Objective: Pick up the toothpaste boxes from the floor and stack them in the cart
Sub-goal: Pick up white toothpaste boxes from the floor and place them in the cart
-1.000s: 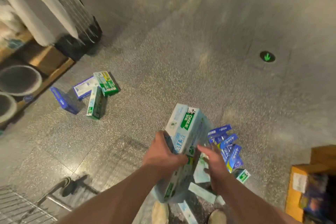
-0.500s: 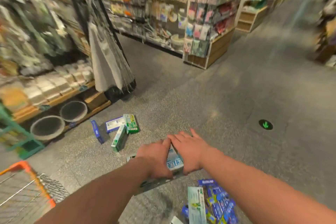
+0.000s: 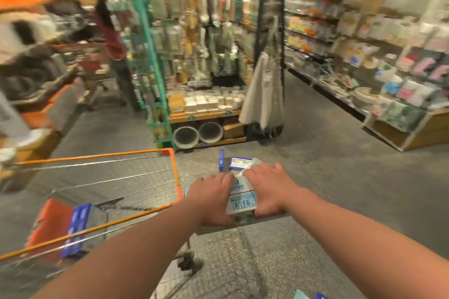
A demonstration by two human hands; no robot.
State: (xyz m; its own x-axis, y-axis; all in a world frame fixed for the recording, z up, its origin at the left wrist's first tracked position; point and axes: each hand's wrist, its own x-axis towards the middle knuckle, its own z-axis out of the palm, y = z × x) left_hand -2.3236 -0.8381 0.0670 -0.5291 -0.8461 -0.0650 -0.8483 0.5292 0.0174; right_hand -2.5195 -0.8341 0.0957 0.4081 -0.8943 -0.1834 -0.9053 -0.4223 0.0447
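Both my hands hold a stack of light blue toothpaste boxes [image 3: 241, 199] in front of me, above the floor. My left hand [image 3: 211, 198] grips its left side and my right hand [image 3: 268, 189] grips its right side. The wire cart with orange rim [image 3: 173, 167] stands just left of the stack. Blue toothpaste boxes [image 3: 76, 228] lie inside the cart at its near left. More boxes [image 3: 237, 162] lie on the floor beyond my hands, and box corners [image 3: 307, 295] show at the bottom edge.
A low shelf with two grey round basins [image 3: 198, 135] faces me behind the cart. A teal rack [image 3: 150, 75] rises at its left, a black stand with a white hanging cloth [image 3: 263, 94] at its right. Goods shelves [image 3: 388, 94] line the right. A person [image 3: 109, 39] stands far left.
My head has lifted and turned left, so the cart now fills the left of the view. Both hands carried the stack up from the floor pile toward the cart's right side.
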